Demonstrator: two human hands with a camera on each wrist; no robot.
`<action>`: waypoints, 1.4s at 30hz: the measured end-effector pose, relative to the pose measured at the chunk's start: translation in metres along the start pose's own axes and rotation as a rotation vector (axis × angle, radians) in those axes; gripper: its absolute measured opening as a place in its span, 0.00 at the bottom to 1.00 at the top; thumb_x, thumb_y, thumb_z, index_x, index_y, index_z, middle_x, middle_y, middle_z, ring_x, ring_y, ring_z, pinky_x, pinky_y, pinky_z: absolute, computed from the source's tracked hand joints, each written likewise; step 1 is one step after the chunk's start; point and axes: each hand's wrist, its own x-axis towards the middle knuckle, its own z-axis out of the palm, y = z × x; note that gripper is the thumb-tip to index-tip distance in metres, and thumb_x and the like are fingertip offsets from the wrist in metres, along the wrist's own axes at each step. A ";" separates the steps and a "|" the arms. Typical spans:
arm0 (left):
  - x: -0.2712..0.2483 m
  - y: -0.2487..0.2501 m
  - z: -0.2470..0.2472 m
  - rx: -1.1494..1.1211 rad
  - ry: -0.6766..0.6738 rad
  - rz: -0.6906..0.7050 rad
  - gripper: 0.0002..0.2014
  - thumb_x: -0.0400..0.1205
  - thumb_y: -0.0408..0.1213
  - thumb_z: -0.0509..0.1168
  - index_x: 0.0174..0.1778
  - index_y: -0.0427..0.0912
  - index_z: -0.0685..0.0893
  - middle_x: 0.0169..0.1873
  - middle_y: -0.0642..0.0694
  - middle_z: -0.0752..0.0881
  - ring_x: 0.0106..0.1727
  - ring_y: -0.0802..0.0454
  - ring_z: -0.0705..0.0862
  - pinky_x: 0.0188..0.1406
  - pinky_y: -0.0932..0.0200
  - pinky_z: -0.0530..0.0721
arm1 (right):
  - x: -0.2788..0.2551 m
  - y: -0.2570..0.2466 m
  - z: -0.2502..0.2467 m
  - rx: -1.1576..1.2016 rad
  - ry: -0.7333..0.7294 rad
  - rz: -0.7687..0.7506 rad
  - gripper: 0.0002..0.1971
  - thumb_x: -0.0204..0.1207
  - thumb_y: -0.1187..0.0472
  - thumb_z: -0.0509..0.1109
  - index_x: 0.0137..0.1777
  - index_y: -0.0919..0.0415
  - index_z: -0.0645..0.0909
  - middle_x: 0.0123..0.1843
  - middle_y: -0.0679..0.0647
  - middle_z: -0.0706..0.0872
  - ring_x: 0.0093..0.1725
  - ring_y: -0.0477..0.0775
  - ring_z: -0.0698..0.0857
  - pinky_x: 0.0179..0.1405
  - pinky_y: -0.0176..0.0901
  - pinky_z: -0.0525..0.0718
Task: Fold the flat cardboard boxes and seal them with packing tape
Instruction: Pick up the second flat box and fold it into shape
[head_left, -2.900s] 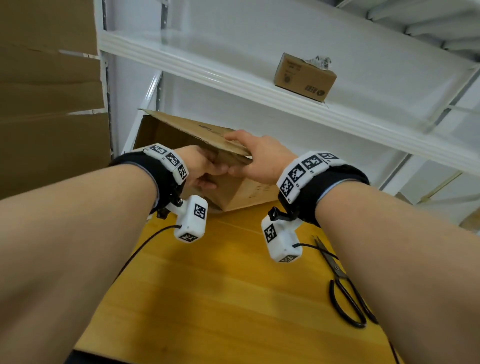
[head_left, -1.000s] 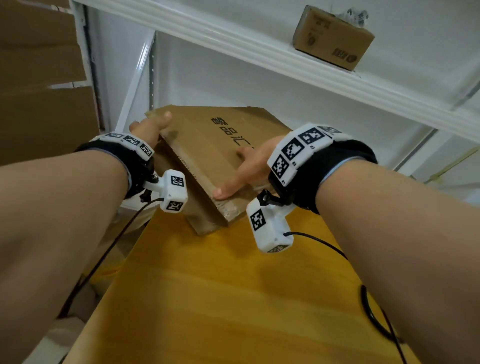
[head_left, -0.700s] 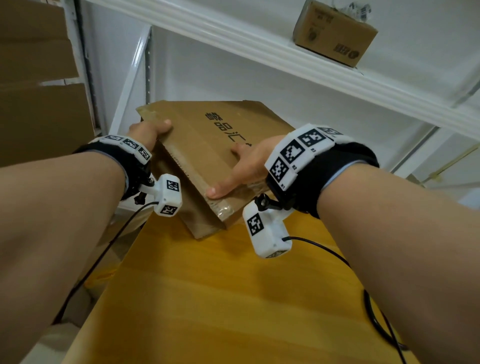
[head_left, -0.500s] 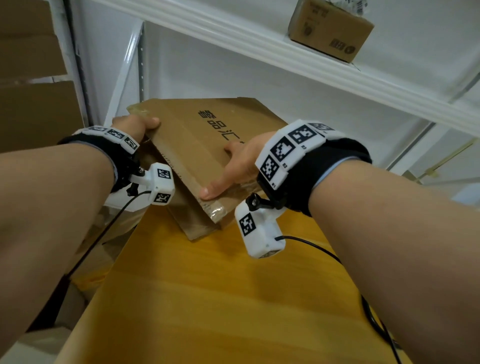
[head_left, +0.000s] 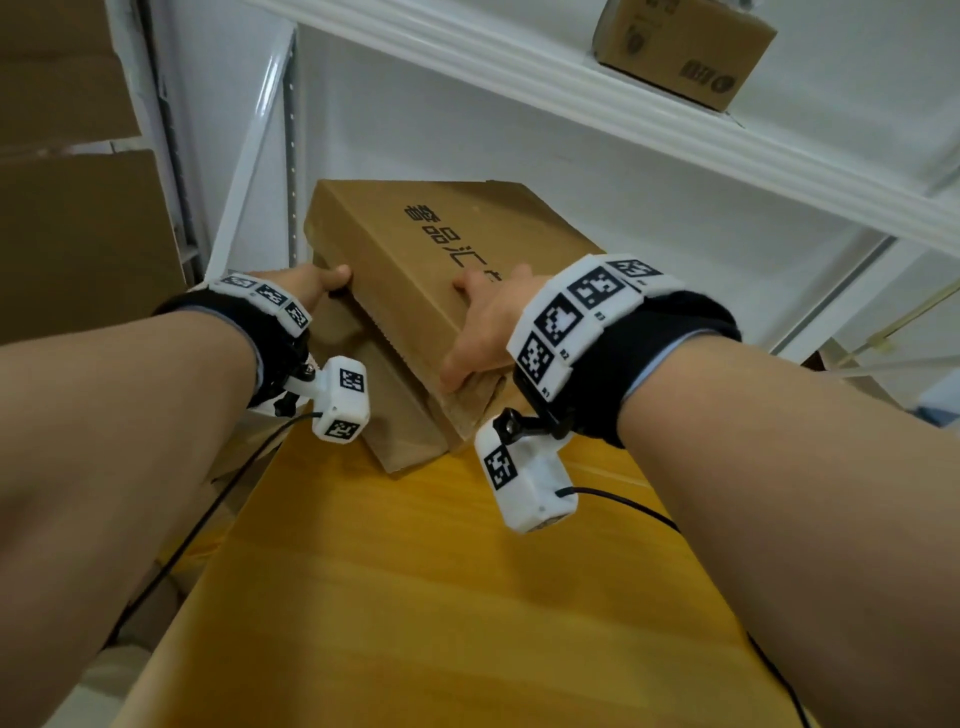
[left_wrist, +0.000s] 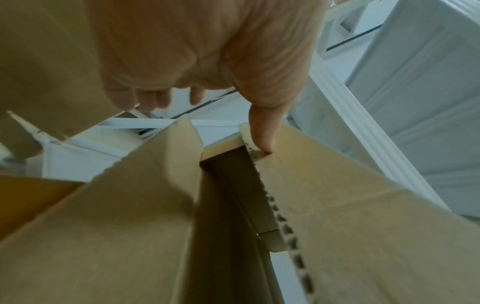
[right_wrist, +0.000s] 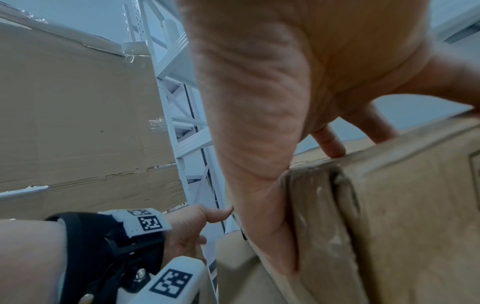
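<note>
A brown cardboard box (head_left: 415, 270) with black printed characters stands tilted at the far end of the yellow wooden table (head_left: 415, 597). My left hand (head_left: 317, 280) is at its left side. In the left wrist view the thumb (left_wrist: 262, 131) presses on the corrugated edge of a flap (left_wrist: 363, 205), and the other fingers (left_wrist: 145, 98) hang loosely behind, touching nothing I can see. A gap stays between that flap and the one below it (left_wrist: 130, 216). My right hand (head_left: 483, 322) lies on the top panel near its front corner, fingers spread flat and thumb (right_wrist: 259, 205) along the box's near edge (right_wrist: 389, 205).
A white shelf (head_left: 623, 119) runs above the table with a small cardboard box (head_left: 680, 52) on it. Large taped cartons (head_left: 78, 208) are stacked at the left beyond a white rack post (head_left: 249, 171). Wrist-camera cables (head_left: 623, 506) trail over the table.
The raised top flap has come down onto the box. My left hand slid from the far left corner to the middle of the left side. My right hand moved from a pinch to lying flat on top.
</note>
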 end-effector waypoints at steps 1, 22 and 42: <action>0.002 -0.005 0.000 -0.039 -0.066 -0.021 0.44 0.69 0.61 0.73 0.77 0.40 0.68 0.65 0.36 0.78 0.64 0.31 0.79 0.66 0.38 0.75 | 0.003 -0.001 0.001 -0.012 0.006 0.015 0.52 0.63 0.33 0.77 0.84 0.46 0.55 0.70 0.59 0.74 0.61 0.66 0.80 0.61 0.65 0.82; -0.115 0.048 -0.026 0.079 -0.076 0.272 0.05 0.69 0.27 0.66 0.39 0.31 0.82 0.19 0.39 0.83 0.18 0.47 0.81 0.33 0.51 0.89 | -0.051 0.029 -0.019 0.506 0.350 -0.126 0.38 0.67 0.56 0.72 0.78 0.35 0.64 0.59 0.52 0.81 0.47 0.55 0.87 0.41 0.50 0.91; -0.306 0.169 -0.047 0.002 -0.140 0.661 0.11 0.84 0.40 0.59 0.35 0.42 0.71 0.26 0.46 0.71 0.20 0.54 0.70 0.14 0.62 0.81 | -0.174 0.152 -0.061 1.052 0.599 -0.136 0.18 0.81 0.63 0.64 0.30 0.49 0.83 0.23 0.38 0.79 0.21 0.37 0.75 0.20 0.30 0.72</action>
